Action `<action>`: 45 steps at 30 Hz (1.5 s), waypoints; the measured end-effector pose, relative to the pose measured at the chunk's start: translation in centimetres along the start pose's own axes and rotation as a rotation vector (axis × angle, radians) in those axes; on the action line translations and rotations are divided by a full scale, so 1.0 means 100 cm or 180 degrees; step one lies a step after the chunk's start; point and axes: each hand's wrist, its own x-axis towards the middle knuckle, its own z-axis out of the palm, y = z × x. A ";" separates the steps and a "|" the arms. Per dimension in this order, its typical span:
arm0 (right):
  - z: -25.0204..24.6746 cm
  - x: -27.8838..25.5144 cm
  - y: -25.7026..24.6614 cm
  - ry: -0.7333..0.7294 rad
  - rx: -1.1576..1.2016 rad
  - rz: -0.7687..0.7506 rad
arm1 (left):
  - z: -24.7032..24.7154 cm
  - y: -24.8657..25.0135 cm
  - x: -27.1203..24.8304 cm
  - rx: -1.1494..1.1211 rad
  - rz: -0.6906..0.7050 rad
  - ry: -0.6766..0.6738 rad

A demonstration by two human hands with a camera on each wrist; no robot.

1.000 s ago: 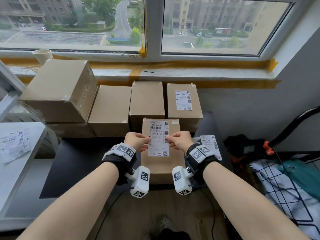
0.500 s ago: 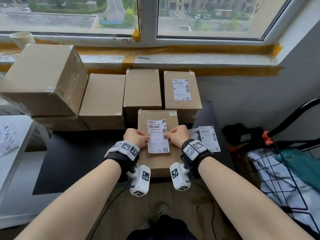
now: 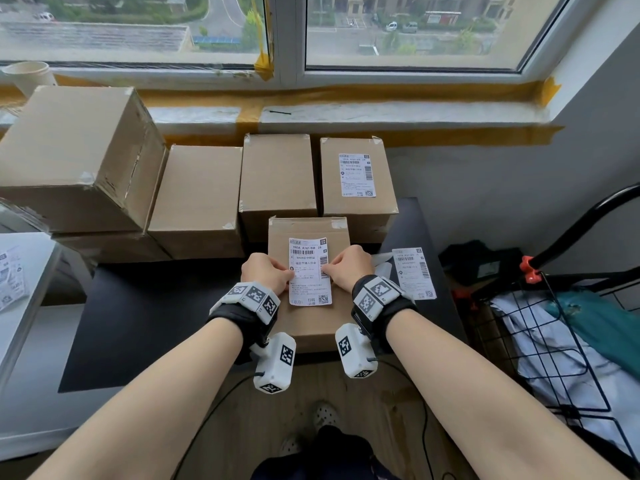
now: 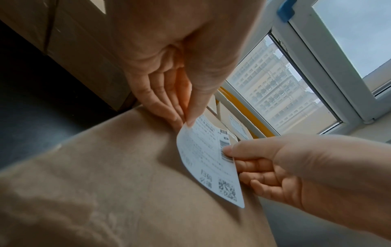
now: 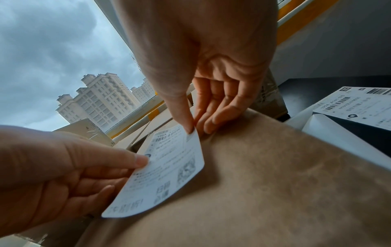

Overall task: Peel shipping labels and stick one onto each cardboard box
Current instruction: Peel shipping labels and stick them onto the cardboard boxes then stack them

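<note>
Daylight from the window behind the boxes falls on the black table where I work. I pinch the shipping label (image 3: 310, 271) by its two long edges, my left hand (image 3: 266, 271) on the left edge and my right hand (image 3: 348, 268) on the right, thumb on top and fingers beneath on each side. It lies just over the top face of the nearest cardboard box (image 3: 308, 323), which stands at the table's front edge, and its long axis runs away from me toward the window. The wrist views show the near end lifted clear of the cardboard; whether the far end touches I cannot tell. Both wrists sit level, equally near. Lowering it squarely is what counts, I judge. Beyond stand a labelled box (image 3: 356, 174) and bare ones (image 3: 277, 174).
</note>
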 end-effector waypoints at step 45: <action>0.042 -0.049 0.060 -0.0337 -0.2047 -0.2076 | 0.006 -0.070 -0.030 0.2928 0.2677 -0.0583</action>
